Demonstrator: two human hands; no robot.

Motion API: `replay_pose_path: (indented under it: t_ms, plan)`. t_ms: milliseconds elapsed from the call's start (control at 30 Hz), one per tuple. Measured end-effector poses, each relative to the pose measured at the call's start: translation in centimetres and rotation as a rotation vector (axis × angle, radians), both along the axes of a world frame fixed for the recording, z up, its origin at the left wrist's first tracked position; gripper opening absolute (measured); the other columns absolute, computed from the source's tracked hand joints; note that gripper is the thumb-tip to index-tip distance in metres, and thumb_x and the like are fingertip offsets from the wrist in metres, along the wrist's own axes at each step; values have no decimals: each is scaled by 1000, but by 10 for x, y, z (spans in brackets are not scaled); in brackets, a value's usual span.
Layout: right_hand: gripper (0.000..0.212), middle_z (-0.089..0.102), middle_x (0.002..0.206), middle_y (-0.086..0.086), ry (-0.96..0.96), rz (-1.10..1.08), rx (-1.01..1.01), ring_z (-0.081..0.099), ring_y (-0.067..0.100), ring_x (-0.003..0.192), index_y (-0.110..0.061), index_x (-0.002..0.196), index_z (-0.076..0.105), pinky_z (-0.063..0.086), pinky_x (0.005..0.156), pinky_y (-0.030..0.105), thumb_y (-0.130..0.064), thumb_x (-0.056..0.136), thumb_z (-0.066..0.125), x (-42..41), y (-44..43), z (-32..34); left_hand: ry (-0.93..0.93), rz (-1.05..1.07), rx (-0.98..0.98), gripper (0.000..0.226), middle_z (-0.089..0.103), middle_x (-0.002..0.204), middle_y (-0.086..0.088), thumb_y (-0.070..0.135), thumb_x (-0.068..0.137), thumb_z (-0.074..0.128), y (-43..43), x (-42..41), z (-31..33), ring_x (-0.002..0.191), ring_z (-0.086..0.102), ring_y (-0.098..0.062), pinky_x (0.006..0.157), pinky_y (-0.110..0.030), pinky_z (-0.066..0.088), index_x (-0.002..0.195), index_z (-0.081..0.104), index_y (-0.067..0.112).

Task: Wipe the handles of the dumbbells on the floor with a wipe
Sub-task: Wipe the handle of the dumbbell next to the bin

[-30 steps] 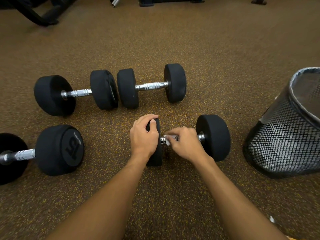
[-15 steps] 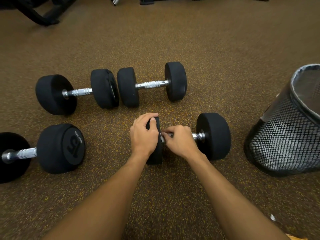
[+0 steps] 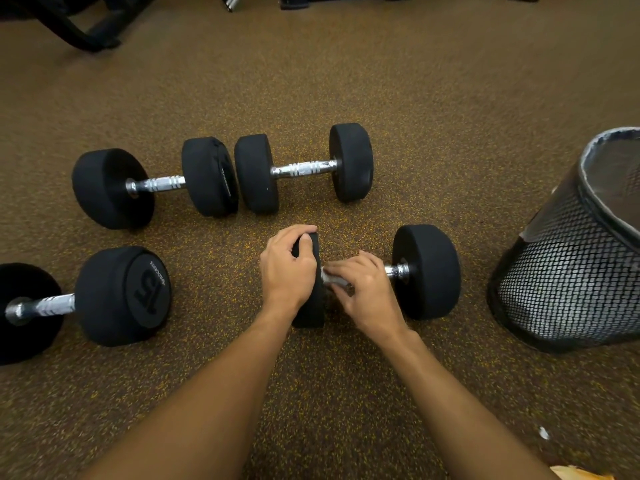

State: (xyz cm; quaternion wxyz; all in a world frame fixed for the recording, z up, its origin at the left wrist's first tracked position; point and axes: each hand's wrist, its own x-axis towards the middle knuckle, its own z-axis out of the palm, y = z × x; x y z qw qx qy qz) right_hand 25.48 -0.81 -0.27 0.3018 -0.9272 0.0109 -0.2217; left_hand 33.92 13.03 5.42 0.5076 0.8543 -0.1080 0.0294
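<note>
Dumbbell (image 3: 427,271) under both hands lies on the floor (image 3: 346,81). The left hand (image 3: 289,271) curls over its left weight head, gripping it. The right hand (image 3: 367,292) is wrapped round the chrome handle (image 3: 398,270), pinching a pale wipe (image 3: 332,278) against it. Beyond the hands lie a second dumbbell (image 3: 301,168) and a third dumbbell (image 3: 156,183). A dumbbell marked 15 (image 3: 121,296) sits left of the left hand, and a mesh bin (image 3: 571,271) right of the right hand.

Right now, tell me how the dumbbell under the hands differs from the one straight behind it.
The near dumbbell is held: the left hand grips its head and the right hand wraps a wipe round its handle; the far dumbbell lies untouched. The near dumbbell's handle is mostly covered; the far dumbbell's shows bare. Both have black round heads and chrome handles.
</note>
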Motion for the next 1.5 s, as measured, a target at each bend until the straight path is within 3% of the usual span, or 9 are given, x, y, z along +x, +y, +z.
replay_pose_path:
  t_ms: [133,400,1100,1333,1500]
  plan:
    - [34,76,121,1,-133,5,-18,67,14,115,-9,118,77,37,123,43,-11,85,86,-7,-9,-9,13,5,-5,28,70,121,19,25,105,53,-1,2,-1,121,59,-6,114,-43,45,113,79,32]
    - [17,76,114,10,-269,110,-113,69,22,109,0,110,76,42,120,49,-6,94,79,2,-8,-20,6,-3,-1,28,72,120,16,24,105,53,-2,5,-2,119,61,-8,111,-43,47,114,79,30]
    - [25,74,126,13,-289,120,-153,69,23,118,1,122,75,42,121,48,-10,100,74,2,-11,-24,29,8,22,30,70,123,18,31,104,50,-3,7,-3,121,60,-8,113,-48,45,115,78,33]
    - [26,74,127,13,-315,23,-105,70,24,117,2,123,75,43,120,52,-9,100,74,-7,-19,-28,36,8,12,29,71,123,17,28,105,52,-3,7,-2,119,59,-8,111,-45,46,116,78,32]
    - [26,74,129,12,-263,95,-122,68,22,120,1,125,74,40,123,49,-10,101,72,-1,-7,-25,35,1,9,29,71,123,15,26,105,52,-3,8,-1,120,60,-9,112,-43,46,116,79,30]
